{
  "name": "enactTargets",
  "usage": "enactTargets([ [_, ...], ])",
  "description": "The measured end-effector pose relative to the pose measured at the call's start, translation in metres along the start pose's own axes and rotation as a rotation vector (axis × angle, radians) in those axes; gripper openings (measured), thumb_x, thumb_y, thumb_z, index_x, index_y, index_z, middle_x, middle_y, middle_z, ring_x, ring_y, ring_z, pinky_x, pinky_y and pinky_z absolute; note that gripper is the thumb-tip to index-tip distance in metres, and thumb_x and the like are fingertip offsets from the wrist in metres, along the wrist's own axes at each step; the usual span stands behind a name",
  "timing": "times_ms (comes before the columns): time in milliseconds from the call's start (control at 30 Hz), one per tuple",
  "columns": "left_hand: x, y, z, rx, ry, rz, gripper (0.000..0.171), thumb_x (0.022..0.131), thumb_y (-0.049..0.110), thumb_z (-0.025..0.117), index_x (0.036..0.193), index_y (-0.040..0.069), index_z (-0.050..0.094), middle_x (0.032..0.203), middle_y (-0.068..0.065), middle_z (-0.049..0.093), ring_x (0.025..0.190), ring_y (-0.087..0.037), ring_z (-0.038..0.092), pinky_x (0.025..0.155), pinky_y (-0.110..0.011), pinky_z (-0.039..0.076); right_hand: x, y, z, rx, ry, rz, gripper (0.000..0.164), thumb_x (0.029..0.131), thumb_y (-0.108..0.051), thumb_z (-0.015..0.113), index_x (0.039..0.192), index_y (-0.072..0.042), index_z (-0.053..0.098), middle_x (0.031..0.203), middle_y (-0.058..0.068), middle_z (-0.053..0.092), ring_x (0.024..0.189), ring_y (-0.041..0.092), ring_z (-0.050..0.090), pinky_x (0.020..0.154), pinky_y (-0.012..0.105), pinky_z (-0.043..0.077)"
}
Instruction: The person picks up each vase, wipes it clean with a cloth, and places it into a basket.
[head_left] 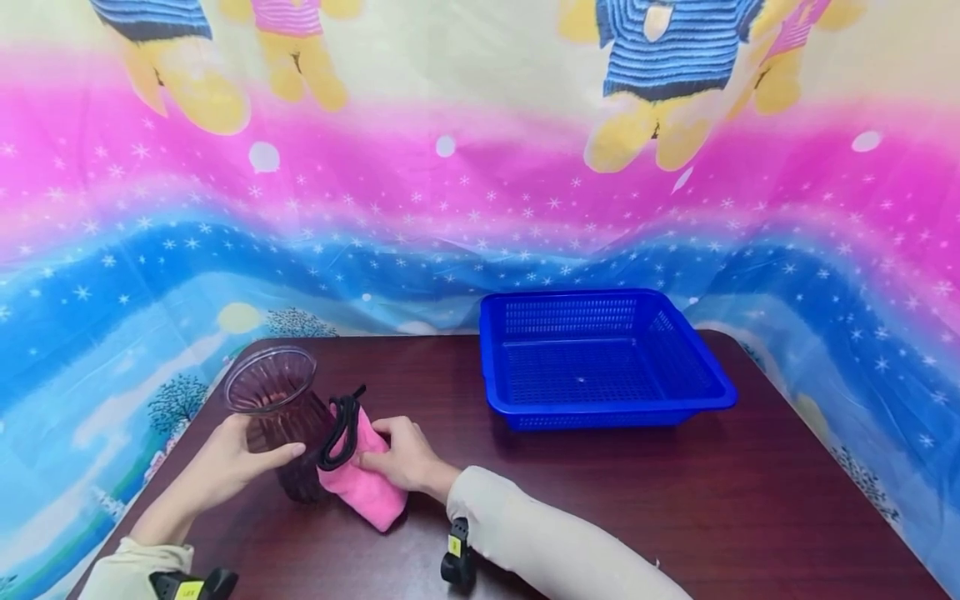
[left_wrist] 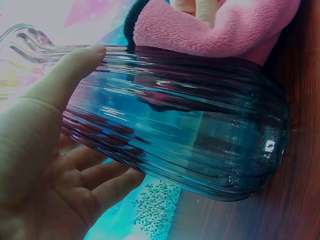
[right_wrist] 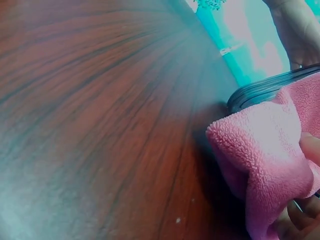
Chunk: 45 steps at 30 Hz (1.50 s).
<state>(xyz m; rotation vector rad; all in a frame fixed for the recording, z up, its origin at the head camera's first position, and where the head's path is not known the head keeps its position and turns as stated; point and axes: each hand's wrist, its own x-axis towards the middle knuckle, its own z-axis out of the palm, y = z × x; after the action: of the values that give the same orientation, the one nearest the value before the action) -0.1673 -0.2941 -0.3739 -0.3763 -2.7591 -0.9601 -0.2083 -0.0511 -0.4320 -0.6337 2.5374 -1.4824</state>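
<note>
A ribbed, purple-tinted glass vase (head_left: 285, 427) with a flared rim stands tilted on the left part of the table. My left hand (head_left: 225, 467) grips it below the rim, thumb on the near side and fingers around the far side. Against the vase's right side lies a pink plush cloth (head_left: 369, 498) with black edging, which my right hand (head_left: 408, 457) pinches between thumb and fingers. In the left wrist view the cloth (left_wrist: 200, 32) overlaps the vase's side (left_wrist: 175, 125). The right wrist view shows folds of the cloth (right_wrist: 265, 145) hanging below the fingers.
A blue plastic basket (head_left: 615, 408) with perforated walls stands at the back right of the dark wooden table (head_left: 442, 375). Behind the table hangs a printed cloth backdrop (head_left: 450, 200), close along its back edge and sides.
</note>
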Motion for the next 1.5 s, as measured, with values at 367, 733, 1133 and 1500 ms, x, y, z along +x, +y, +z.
enactTargets([
  [367,0.001,0.000,0.000,0.002,-0.005,-0.010,0.067,0.081,0.034,0.078,0.137,0.013,0.048,0.132,-0.013,0.059,0.110,0.024,0.035,0.091,-0.019,0.041,0.006,-0.013,-0.006,0.056,0.015,-0.006,0.029,0.081,-0.022,0.075,0.108,-0.012,0.071,0.089,-0.001,0.072,0.068,0.000,0.056,0.060,0.014,0.048],
  [733,0.002,-0.003,0.000,-0.031,0.002,0.037,0.068,0.080,0.025,0.079,0.137,0.010,0.047,0.129,-0.014,0.061,0.107,0.026,0.038,0.087,-0.005,0.038,0.014,-0.034,-0.014,0.144,0.014,-0.045,0.025,0.082,-0.022,0.074,0.104,-0.010,0.072,0.082,0.002,0.071,0.060,-0.001,0.055,0.055,0.016,0.050],
  [1133,0.001,-0.005,0.000,-0.044,0.009,0.068,0.065,0.078,0.021,0.080,0.135,0.010,0.050,0.125,0.002,0.061,0.106,0.022,0.044,0.086,-0.007,0.042,0.020,-0.058,-0.024,0.214,0.006,-0.083,0.022,0.083,-0.019,0.074,0.103,-0.009,0.071,0.082,0.005,0.071,0.061,0.000,0.058,0.055,0.018,0.053],
  [1500,0.001,-0.003,-0.001,-0.045,0.001,0.072,0.067,0.078,0.021,0.080,0.136,0.009,0.048,0.127,-0.008,0.061,0.108,0.024,0.041,0.086,-0.006,0.041,0.017,-0.056,-0.025,0.182,-0.016,-0.086,0.025,0.086,-0.017,0.072,0.110,-0.011,0.070,0.089,0.004,0.072,0.066,-0.001,0.057,0.058,0.016,0.052],
])
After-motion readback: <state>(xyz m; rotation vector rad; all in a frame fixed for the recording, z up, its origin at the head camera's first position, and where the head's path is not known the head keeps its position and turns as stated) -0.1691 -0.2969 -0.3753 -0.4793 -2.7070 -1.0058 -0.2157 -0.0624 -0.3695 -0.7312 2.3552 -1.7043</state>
